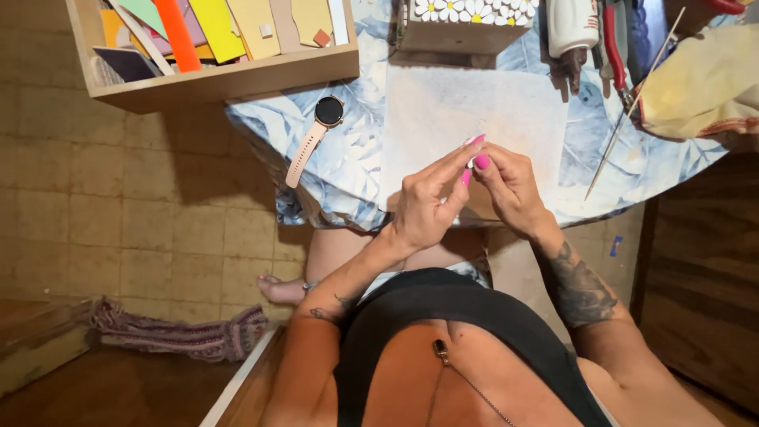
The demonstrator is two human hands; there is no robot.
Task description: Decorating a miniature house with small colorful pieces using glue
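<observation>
The left hand and the right hand meet over a pale sheet on the worktop. Their pink-nailed fingertips pinch together on a tiny white bit, too small to name. A watch lies nearby, by a wooden box.

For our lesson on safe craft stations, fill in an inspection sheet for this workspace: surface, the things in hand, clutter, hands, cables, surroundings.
Surface: table under a blue leaf-print cloth, with a pale work sheet in the middle.
Things in hand: a tiny white piece pinched between both hands; too small to identify.
Clutter: wristwatch, wooden box of coloured sheets, daisy-patterned box, red-handled pliers, thin rod, yellow cloth.
Hands: left hand and right hand meet fingertip to fingertip above the sheet.
Cables: nothing seen.
Surroundings: tiled floor, striped rug.
</observation>
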